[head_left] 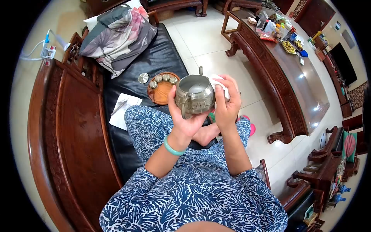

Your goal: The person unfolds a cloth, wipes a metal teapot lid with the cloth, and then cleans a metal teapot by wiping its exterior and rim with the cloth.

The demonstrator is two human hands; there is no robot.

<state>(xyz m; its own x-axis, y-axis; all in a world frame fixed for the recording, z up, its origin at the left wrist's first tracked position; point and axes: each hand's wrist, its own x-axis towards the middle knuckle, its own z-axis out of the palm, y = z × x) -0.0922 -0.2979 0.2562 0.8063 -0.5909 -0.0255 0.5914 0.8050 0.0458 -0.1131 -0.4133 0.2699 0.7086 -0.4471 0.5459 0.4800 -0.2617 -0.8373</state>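
A metal teapot with no lid on it is held up over my lap, its open top facing me and its spout pointing away. My left hand wraps round the pot's left side and underside, beside the handle. In my right hand is a white cloth or tissue, pressed against the pot's right side. Beyond my left hand, a round wooden tray lies on the black seat with several small metal cups on it. A round metal lid rests just left of the tray.
White paper with a pen lies by my left knee. Cushions are piled at the seat's far end. The carved wooden backrest runs along the left. Across the tiled floor, a long wooden table carries bottles and a fruit tray.
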